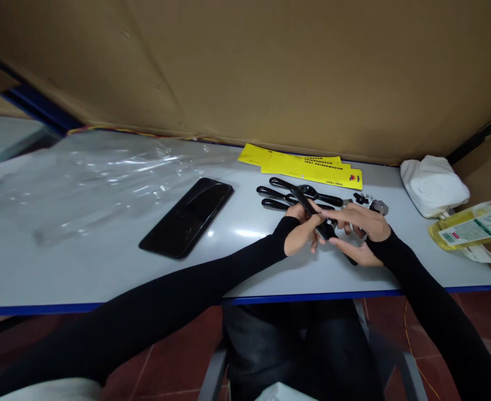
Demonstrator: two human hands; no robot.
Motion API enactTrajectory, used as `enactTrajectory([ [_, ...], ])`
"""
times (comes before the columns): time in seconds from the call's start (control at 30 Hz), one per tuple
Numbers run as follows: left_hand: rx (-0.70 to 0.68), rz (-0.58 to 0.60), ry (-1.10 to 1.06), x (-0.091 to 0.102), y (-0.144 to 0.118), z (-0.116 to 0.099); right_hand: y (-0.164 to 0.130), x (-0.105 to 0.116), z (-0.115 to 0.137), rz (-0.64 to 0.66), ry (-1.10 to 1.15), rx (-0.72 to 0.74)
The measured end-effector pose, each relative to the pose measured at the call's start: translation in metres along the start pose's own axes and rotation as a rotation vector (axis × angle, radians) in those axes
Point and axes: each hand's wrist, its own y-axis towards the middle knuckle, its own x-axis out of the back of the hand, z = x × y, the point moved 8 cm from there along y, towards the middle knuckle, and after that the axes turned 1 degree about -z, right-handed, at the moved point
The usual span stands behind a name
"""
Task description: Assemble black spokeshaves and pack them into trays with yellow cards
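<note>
My left hand and my right hand meet over the right half of the grey table. Both grip one long black tool handle that runs slanted between them. My left hand holds its upper part; my right hand's fingers close on its lower end. Just behind my hands lie several more black handles and small metal parts. Both arms wear black sleeves.
Yellow packaging cards lie at the back by a cardboard wall. A black phone rests left of the tools, with clear plastic wrap further left. A white cloth and a yellow bottle sit at the right.
</note>
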Motion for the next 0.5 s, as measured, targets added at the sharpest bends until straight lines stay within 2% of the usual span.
enactTrajectory([
  [0.17,0.032,-0.035,0.000,0.0017,-0.0007,0.0018,-0.0004,0.0026,-0.0026,-0.030,-0.029,0.019],
  [0.33,0.026,-0.011,0.006,0.0013,0.0001,0.0011,-0.0013,0.0017,-0.0046,-0.044,0.012,-0.045],
  [0.5,0.028,-0.031,0.000,0.0028,0.0001,0.0005,0.0005,0.0031,0.0008,-0.059,-0.034,0.017],
])
